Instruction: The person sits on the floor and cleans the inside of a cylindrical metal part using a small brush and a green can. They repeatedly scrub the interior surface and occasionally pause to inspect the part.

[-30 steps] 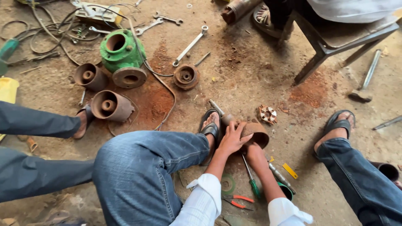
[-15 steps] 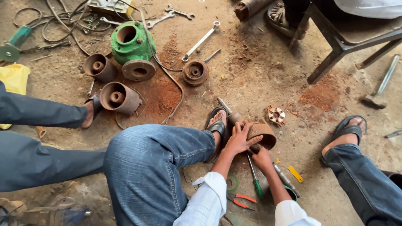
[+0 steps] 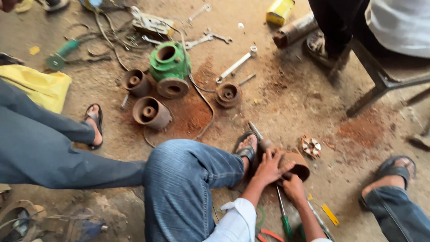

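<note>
Down on the dirt floor [image 3: 277, 103], we had our left hand [image 3: 268, 168] spread flat, fingers apart, over the near-left side of a rusty bowl-shaped pump part [image 3: 296, 162] that lay on its side just right of our sandalled foot [image 3: 247, 150]. Our right hand [image 3: 292, 184] sat directly below the part, touching its near edge, fingers curled; whether it gripped anything we could not tell. A green-handled screwdriver [image 3: 283, 215] lay just near of that hand. A small rusty impeller [image 3: 311, 146] sat just right of the part. Farther left stood a green pump housing [image 3: 169, 63] among more rusty bowls [image 3: 150, 112], with a long wrench [image 3: 236, 64] beyond.
</note>
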